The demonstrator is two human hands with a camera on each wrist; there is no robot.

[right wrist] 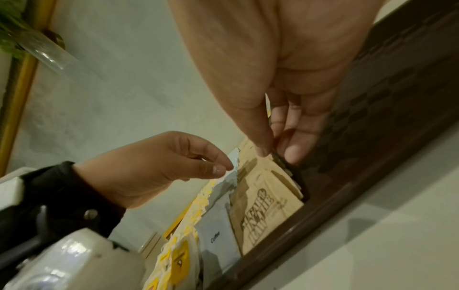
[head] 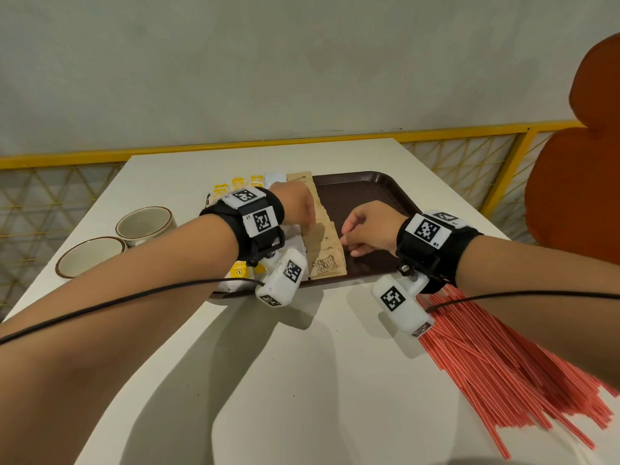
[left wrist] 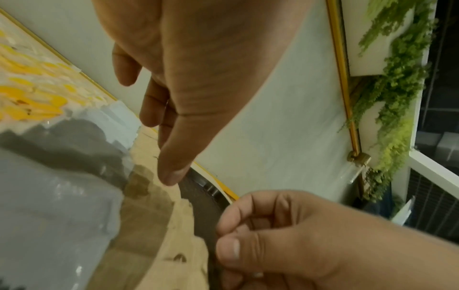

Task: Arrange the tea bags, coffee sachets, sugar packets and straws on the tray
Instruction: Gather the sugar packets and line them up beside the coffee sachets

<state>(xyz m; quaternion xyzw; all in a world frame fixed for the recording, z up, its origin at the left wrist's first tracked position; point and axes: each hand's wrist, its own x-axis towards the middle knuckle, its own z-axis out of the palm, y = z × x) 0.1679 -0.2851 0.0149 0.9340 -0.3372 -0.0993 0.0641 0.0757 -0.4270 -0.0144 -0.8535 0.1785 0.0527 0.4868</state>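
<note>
Left hand: the left hand (head: 297, 204) reaches in from the near left and hangs palm down over the row of brown sugar packets (head: 327, 261); in the left wrist view its fingers (left wrist: 174, 153) point down, loose and nearly straight, holding nothing, the tips at or just above the packets, contact unclear.
Right hand: the right hand (head: 367, 228) comes in from the near right, knuckles up, fingers curled; in the right wrist view thumb and fingers (right wrist: 293, 151) pinch the right edge of the sugar packets where it meets the bare tray floor.
Forearms: both are bare and stretched over the near half of the table (head: 302, 364), each with a black wrist strap carrying white marker blocks and a black cable.
Sugar packets: an overlapping row running near to far on the tray, just right of the white sachets, with the printed one nearest.
Coffee sachets: white sachets (right wrist: 218, 239), one marked Coffee, lie in a row just left of the sugar packets.
Tea bags: yellow-and-white bags (head: 240, 184) fill the left end of the tray, partly hidden by the left wrist.
Tray: the dark brown tray (head: 379, 193) sits at the middle of the table; its right half is bare.
Straws: red striped straws (head: 503, 364) lie fanned on the table near right, off the tray.
Bowls: two brown-rimmed bowls (head: 144, 224) stand on the table left of the tray.
Surroundings: a yellow railing (head: 469, 132) runs behind the table; an orange chair back (head: 580, 182) stands far right.
</note>
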